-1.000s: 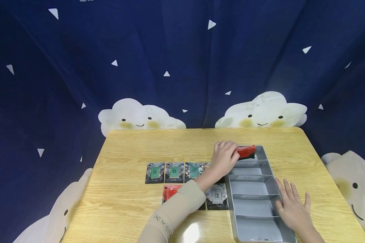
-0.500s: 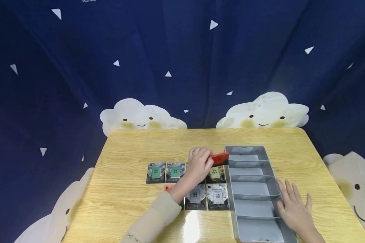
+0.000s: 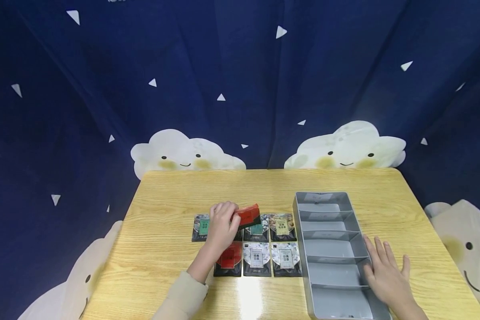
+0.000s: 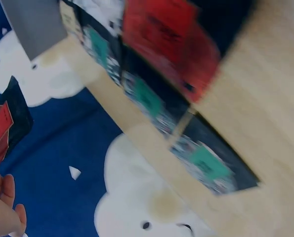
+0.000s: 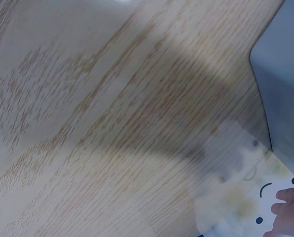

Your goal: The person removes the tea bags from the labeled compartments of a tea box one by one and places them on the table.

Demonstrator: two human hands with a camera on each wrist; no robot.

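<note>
My left hand (image 3: 222, 226) pinches a red-and-black sachet (image 3: 248, 215) by its left end, tilted, above the back row of sachets. In the left wrist view the fingers (image 4: 7, 190) grip the lower end of that sachet. Beneath it lie green-labelled sachets (image 3: 256, 230), one mostly hidden by the hand. A yellow-labelled sachet (image 3: 282, 227) ends the row beside the box. In front lie a red sachet (image 3: 229, 260) and two white-labelled sachets (image 3: 257, 259). My right hand (image 3: 388, 271), fingers spread and fairly straight, rests against the right side of the grey divided box (image 3: 300, 249).
Crosswise dividers (image 3: 336, 259) split the box into several compartments. The wooden table (image 3: 164, 275) ends at the back against a dark blue curtain (image 3: 240, 80) printed with clouds. Another green-labelled sachet (image 3: 200, 228) lies at the left end of the back row.
My left hand has carried the red-and-black sachet leftward from over the box's far compartment to above the back row, uncovering the front-row sachets. The right hand stays at the box.
</note>
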